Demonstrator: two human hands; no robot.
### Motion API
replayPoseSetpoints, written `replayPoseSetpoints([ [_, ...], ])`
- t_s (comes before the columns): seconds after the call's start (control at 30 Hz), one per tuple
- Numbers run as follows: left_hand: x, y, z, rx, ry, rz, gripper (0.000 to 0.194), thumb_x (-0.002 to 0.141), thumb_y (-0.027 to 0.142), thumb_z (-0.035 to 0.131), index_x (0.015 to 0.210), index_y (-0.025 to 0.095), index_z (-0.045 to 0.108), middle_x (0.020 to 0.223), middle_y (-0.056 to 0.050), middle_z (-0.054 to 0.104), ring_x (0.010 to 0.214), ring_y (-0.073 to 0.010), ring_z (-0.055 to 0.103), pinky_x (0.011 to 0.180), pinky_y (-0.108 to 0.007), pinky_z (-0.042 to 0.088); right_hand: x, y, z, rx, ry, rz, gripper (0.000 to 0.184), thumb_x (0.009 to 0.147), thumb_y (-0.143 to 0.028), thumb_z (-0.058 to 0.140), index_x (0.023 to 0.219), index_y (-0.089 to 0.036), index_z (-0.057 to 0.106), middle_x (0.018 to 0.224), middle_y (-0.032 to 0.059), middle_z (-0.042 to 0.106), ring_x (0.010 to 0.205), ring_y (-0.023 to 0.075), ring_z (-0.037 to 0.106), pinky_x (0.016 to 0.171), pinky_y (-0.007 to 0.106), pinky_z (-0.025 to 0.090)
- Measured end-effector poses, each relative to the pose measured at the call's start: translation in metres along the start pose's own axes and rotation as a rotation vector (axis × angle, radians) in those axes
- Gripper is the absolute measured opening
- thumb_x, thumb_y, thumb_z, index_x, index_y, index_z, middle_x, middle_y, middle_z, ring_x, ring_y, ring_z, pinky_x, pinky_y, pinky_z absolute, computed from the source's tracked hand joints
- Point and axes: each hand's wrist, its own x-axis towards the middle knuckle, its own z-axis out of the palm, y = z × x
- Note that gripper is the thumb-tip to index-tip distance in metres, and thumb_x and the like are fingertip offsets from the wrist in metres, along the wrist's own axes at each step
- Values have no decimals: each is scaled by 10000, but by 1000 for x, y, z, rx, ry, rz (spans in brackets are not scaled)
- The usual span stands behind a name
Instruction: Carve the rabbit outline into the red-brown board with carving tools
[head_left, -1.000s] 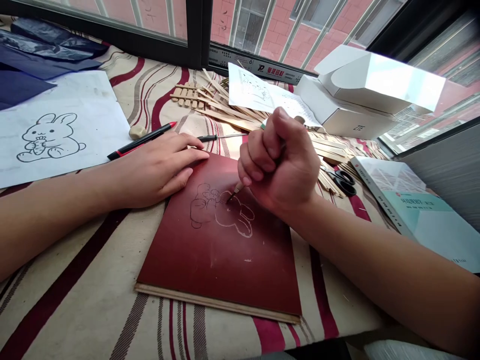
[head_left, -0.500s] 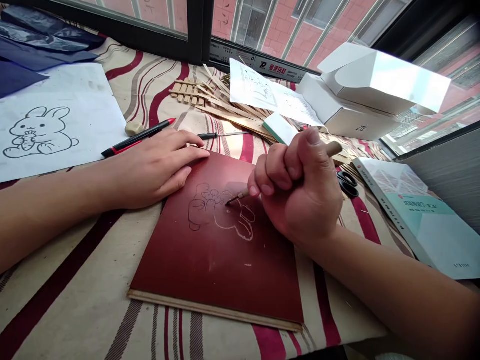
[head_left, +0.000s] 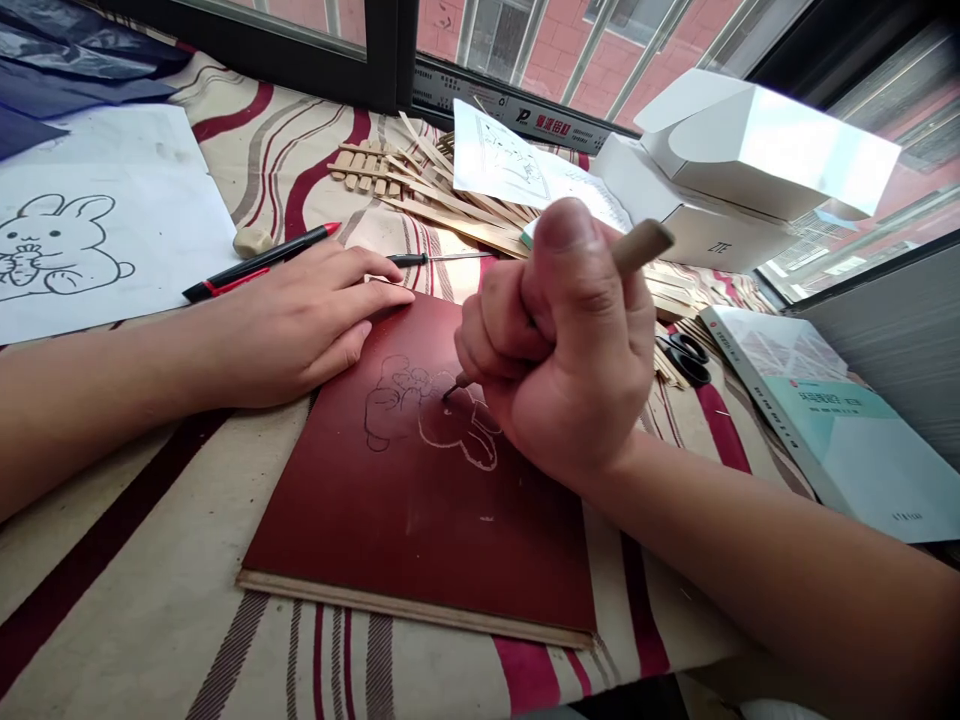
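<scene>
On a dark red board [head_left: 420, 510] lying on the striped tablecloth [head_left: 150, 610], the scratched rabbit outline [head_left: 431, 415] sits partly under the right hand [head_left: 570, 350], whose closed fist grips a wooden-handled carving tool [head_left: 641, 245], its tip touching the outline. The left hand [head_left: 300, 325] lies open and flat over the board's upper left edge, just beside a slim black-handled tool [head_left: 439, 258] and near a black-and-red marker [head_left: 259, 262].

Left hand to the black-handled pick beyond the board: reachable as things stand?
Probably yes. The left hand rests on the dark red board with its fingertips close to the black-handled pick. Nothing appears to lie between them, and the right hand is off to the other side.
</scene>
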Motion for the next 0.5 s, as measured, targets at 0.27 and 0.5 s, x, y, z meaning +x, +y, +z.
replayPoseSetpoints([
  [0.27,0,1,-1,10,11,31,500,1072,355,302,1449,211,596,1460,-138,600,1289,-329,543,1231,-624,402,9,-2,5,-7,-41,75,628,978,-600,668,670,-249,248,525,-41,309,473,120,327,460,311,350],
  [0.5,1,2,0,-31,3,16,538,1081,384,281,1461,183,604,1477,-144,597,1348,-343,530,1251,-653,373,1,-5,2,26,-165,-19,573,1017,-406,683,625,-234,302,564,-41,230,482,99,296,442,306,317],
])
